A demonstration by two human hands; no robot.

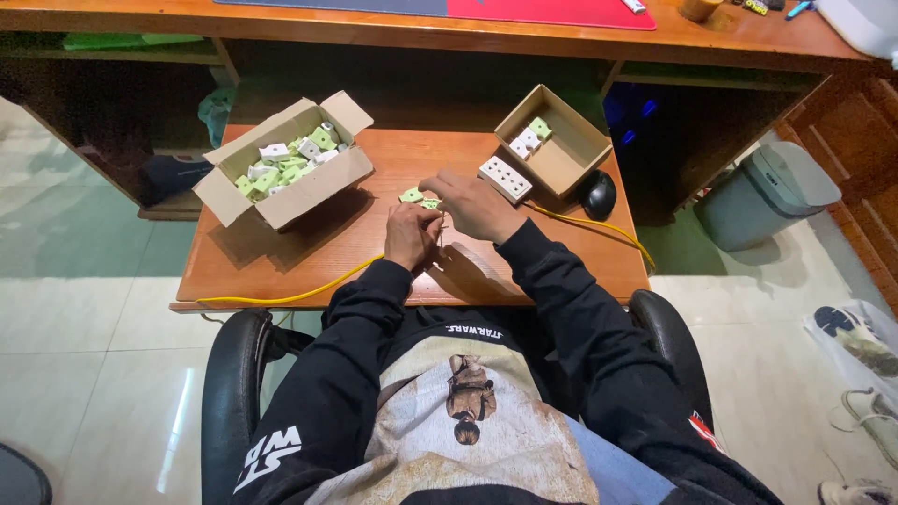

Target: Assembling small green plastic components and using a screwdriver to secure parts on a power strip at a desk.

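My left hand (412, 236) is closed around a thin tool held upright on the low wooden table (281, 266). Just beyond it my right hand (472, 204) pinches a small green and white plug part (429, 202). Another green and white part (411, 194) lies on the table beside the fingers. A white socket strip (505, 179) rests just past my right hand, with a yellow cable (599, 227) running from it across the table.
An open cardboard box (281, 201) with several green and white parts stands at the left. A smaller box (571, 154) holding a few parts sits at the right, a black mouse (598, 194) beside it. A grey bin (767, 192) stands on the floor to the right.
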